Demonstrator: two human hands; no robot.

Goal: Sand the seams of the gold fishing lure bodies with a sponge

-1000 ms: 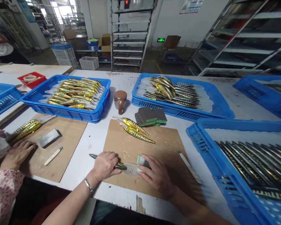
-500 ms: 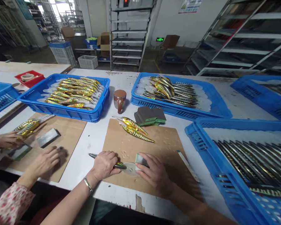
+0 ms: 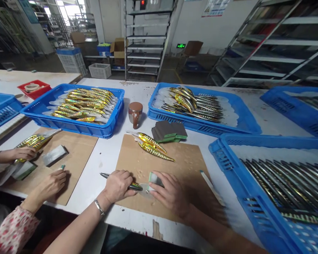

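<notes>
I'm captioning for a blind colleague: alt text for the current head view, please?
A person's left hand holds a dark fishing lure while the right hand holds a green-edged block at its clear lip above a cardboard sheet. Two gold lures lie beyond; blue trays of lures stand behind and right.

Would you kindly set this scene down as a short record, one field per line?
Left hand: the hand holds a dark lure over the cardboard
Right hand: the hand grips a grey block with a green edge, at the lure's clear lip
On cardboard: two gold lures, side by side
Beyond: dark pads, stacked; brown-lidded mug between blue trays of lures
</notes>
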